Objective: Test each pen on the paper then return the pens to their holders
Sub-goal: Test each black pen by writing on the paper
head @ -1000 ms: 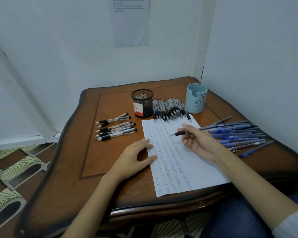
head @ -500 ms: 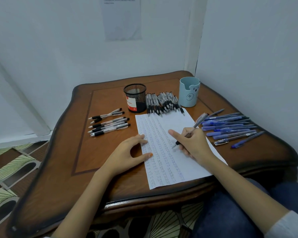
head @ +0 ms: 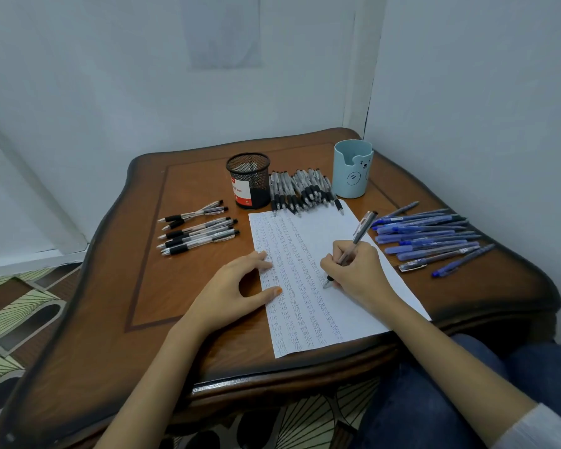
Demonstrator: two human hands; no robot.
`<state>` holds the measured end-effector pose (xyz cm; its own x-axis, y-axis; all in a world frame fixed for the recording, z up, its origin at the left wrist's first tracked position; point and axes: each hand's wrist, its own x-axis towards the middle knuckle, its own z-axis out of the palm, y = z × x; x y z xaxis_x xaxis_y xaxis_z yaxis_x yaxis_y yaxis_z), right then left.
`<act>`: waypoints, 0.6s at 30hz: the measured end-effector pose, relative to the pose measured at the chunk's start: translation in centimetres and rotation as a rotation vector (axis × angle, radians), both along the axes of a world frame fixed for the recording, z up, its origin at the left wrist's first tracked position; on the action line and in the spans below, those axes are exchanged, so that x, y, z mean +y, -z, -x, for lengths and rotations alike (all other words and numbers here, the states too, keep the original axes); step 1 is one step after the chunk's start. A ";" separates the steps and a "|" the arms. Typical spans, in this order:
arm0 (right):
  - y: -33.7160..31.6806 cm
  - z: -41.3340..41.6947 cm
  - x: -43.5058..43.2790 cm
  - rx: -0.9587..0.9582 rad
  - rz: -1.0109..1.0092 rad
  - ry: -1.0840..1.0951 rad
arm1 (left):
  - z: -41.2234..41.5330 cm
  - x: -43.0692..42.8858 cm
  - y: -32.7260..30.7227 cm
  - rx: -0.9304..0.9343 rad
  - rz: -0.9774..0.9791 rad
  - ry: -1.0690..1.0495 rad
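A white paper (head: pixel 318 234) covered with rows of small test marks lies on the wooden table (head: pixel 182 286). My right hand (head: pixel 358 275) grips a clear black-tipped pen (head: pixel 358 234) in a writing hold, its tip touching the paper. My left hand (head: pixel 232 291) rests flat on the paper's left edge, fingers spread. A black mesh holder (head: pixel 248 181) and a light blue bear holder (head: pixel 352 168) stand at the back. Black pens lie in a pile (head: pixel 302 191) between the holders and in a small group (head: pixel 198 233) at the left. Blue pens (head: pixel 428 238) lie at the right.
White walls close in behind the table and on its right. A sheet of paper (head: pixel 222 30) hangs on the back wall. Patterned floor tiles (head: pixel 20 306) show at the left. My lap in blue jeans (head: pixel 434 400) is at the table's near right corner.
My right hand turned the pen from lying sideways into a writing hold and lowered its tip onto the paper. My left hand has stayed on the paper's edge.
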<state>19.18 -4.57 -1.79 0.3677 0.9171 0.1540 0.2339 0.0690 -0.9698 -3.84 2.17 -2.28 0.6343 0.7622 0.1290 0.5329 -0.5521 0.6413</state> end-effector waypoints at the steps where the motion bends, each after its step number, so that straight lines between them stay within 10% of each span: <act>1: 0.1 0.0 0.0 0.008 -0.001 -0.002 | 0.0 0.0 0.0 0.002 0.000 0.000; 18: -0.1 -0.2 0.1 0.067 0.016 -0.003 | 0.0 -0.1 -0.1 0.012 0.011 -0.002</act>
